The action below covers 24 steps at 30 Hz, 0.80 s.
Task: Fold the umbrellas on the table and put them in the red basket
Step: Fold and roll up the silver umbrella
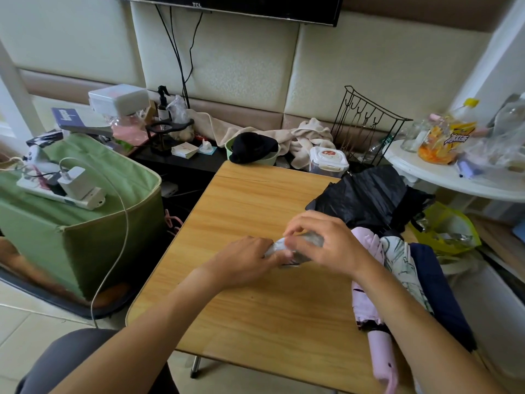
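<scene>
Right now the person is busy with one small grey umbrella (295, 248), which sits near the middle of the wooden bench (255, 200). Both hands are on it. The left hand (244, 260) has its fingers curled around one end of the bundle, and the right hand (326, 243) has its fingers pinched over the top of it, as if tucking or wrapping the cloth tight. The picture is a bit blurry there, so I cannot tell if a strap is being closed. This umbrella looks almost folded, I think, but it is not put away yet. More umbrellas wait on the right side of the bench. A black umbrella (369, 197) lies loose and crumpled at the far right corner. A pink umbrella (372, 302) lies along the right edge with its handle pointing toward the person, and its cloth looks loose too. Just beside it is a white patterned umbrella (403, 263), and next to that a dark blue umbrella (443, 291) hangs off the bench edge. I cannot see any red basket from here, so nothing can be counted as put in. My guess is the job is only near its start, with four more umbrellas to tidy after this one.
</scene>
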Tool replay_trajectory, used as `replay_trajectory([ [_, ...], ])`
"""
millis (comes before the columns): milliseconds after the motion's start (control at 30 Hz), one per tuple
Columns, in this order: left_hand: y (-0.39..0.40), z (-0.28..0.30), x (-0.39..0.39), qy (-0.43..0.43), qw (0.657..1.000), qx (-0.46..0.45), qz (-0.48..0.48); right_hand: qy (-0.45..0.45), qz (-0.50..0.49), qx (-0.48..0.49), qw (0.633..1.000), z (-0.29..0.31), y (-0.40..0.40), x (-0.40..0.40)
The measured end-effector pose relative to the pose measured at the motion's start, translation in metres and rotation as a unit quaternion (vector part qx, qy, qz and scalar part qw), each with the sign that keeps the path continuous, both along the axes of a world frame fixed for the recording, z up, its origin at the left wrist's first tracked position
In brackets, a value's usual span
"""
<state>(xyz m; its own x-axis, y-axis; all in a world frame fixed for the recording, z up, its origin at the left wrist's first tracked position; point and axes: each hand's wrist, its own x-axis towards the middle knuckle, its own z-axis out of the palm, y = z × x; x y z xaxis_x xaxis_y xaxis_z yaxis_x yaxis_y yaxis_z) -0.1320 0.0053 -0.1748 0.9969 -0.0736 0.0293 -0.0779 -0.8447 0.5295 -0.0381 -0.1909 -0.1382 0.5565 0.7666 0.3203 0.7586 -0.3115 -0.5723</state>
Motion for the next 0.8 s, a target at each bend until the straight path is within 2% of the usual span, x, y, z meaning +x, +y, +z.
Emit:
replay_trajectory([
  [67, 0.003, 0.001, 0.0, 0.01, 1.0, -0.026, -0.001, -0.008, 0.015, -0.069, 0.997, 0.0, -0.003, 0.002],
  [133, 0.005, -0.001, 0.0, 0.019, 0.999, -0.036, -0.007, -0.023, 0.003, -0.093, 0.995, -0.004, -0.002, 0.002],
  [300, 0.002, -0.004, -0.004, -0.002, 0.998, -0.062, -0.024, 0.016, 0.015, -0.049, 0.999, -0.013, 0.002, 0.002],
  [467, 0.0, 0.002, -0.006, 0.039, 0.993, -0.11, -0.009, 0.02, 0.004, -0.039, 0.999, -0.012, 0.003, -0.001],
  [567, 0.001, 0.003, -0.005, 0.07, 0.99, -0.119, -0.013, 0.06, 0.019, -0.12, 0.991, -0.003, -0.003, -0.001],
  [667, 0.005, 0.0, -0.004, 0.108, 0.986, -0.129, -0.011, 0.035, 0.022, -0.204, 0.978, -0.004, -0.005, -0.003],
  [800, 0.005, 0.001, -0.005, 0.1, 0.981, -0.166, -0.01, 0.034, 0.014, -0.161, 0.986, -0.006, -0.003, -0.005],
])
